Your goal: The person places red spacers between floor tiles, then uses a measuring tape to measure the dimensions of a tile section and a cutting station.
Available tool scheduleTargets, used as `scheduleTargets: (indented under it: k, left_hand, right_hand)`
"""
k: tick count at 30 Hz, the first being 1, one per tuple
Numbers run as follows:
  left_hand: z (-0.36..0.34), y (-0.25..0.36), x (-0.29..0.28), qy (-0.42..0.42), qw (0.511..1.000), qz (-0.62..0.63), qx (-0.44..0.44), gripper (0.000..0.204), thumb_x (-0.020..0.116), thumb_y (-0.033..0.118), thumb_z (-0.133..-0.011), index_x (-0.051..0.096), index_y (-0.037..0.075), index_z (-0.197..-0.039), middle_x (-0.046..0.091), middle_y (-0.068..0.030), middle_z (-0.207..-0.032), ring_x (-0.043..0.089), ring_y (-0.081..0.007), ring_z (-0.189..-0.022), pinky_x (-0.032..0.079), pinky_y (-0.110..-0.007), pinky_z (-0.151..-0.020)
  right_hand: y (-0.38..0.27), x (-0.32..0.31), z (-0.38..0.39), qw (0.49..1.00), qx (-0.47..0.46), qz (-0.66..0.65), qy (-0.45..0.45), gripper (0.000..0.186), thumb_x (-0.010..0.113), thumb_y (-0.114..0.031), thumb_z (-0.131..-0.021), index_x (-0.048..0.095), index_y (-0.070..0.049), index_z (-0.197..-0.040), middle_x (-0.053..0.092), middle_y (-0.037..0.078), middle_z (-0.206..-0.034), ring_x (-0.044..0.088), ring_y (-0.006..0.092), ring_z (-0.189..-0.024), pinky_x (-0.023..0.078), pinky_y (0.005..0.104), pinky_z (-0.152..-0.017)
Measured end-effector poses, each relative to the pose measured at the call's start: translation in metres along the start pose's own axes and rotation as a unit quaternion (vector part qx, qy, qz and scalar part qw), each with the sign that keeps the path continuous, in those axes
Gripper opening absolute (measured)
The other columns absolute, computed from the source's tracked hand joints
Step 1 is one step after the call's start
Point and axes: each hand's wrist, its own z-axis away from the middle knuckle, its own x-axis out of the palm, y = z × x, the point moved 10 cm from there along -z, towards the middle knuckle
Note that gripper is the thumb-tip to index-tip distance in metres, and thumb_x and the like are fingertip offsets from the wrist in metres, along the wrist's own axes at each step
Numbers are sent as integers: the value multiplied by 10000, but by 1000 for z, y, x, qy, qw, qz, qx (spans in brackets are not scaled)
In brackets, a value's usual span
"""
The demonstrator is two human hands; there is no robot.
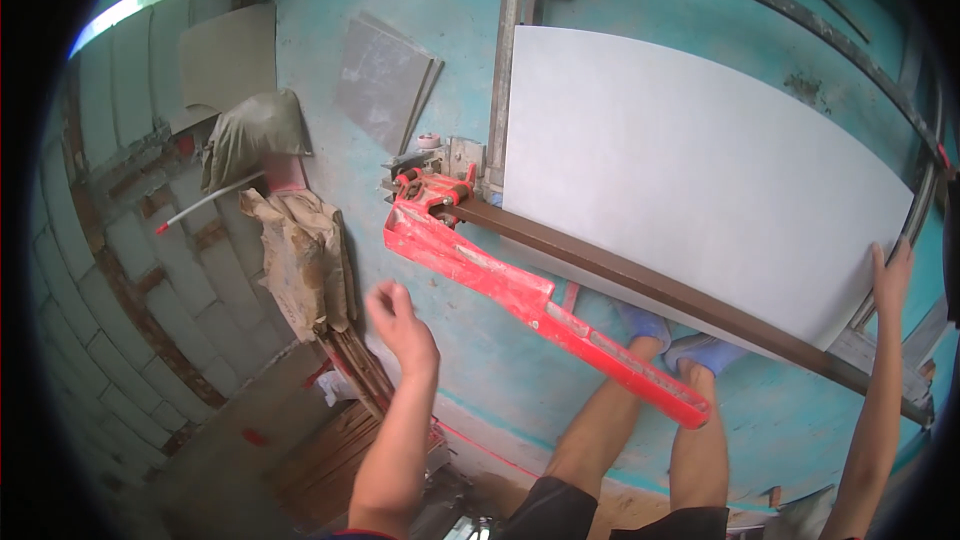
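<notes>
A large white tile point(690, 170) lies on the metal frame of a tile cutter, whose brown rail point(650, 285) crosses over its near side. From the cutter's red carriage point(430, 195), a long red handle point(550, 315) slants down to the right, over my legs. My left hand point(402, 328) hovers below and left of the handle, apart from it. Its fingers are curled together, and nothing shows in them. At the tile's right edge, my right hand point(892, 275) grips the corner area with the thumb on top; some fingertips are hidden.
Grey tile pieces point(380, 80) lie on the blue-green floor beyond the carriage. Along the left stand a crumpled brown paper sack point(295, 255), a greenish cloth-like bag point(258, 130) and a block wall point(130, 290). A white tube point(210, 202) with a red tip sticks out there. My feet are by the rail.
</notes>
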Motion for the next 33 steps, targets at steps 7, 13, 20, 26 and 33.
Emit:
scheduleTargets:
  k: [7,13,20,26,33]
  left_hand:
    - [60,-194,112,-133,981,20,-143,275,555,234,-912,494,39,-1097,541,-76,-950,515,-213,-889,434,-325,-779]
    - [20,-170,167,-92,993,24,-66,383,502,313,-945,517,-17,-1139,569,-166,-1071,510,-306,-1041,398,-406,-915]
    - [-9,-192,193,-182,971,-138,-75,322,488,281,-939,574,3,-1076,604,-189,-979,572,-324,-920,422,-410,-857]
    - [-34,-217,232,-203,960,-162,101,315,525,262,-913,564,20,-1112,589,-191,-1075,550,-336,-1022,412,-414,-883]
    - [-28,-177,215,-120,963,-35,238,464,597,372,-835,555,45,-1162,539,-217,-1229,460,-361,-1215,385,-453,-978]
  right_hand:
    - [-100,-57,-87,991,-84,-74,67,543,597,-368,-888,492,13,-1261,460,231,-1288,443,357,-1209,355,387,-1018]
    - [26,-15,-82,947,88,-297,90,664,576,-500,-884,506,88,-1185,586,170,-1068,538,241,-1005,395,351,-930]
    - [31,46,-23,861,256,-439,20,744,587,-553,-848,476,49,-1272,561,152,-1211,524,251,-1103,387,334,-965]
    - [16,34,-93,843,140,-519,15,696,597,-556,-838,515,16,-1226,580,115,-1141,539,220,-1031,405,329,-923]
    - [13,34,-88,874,207,-438,-39,726,614,-628,-784,569,-2,-1149,560,148,-1176,495,275,-1090,369,448,-953]
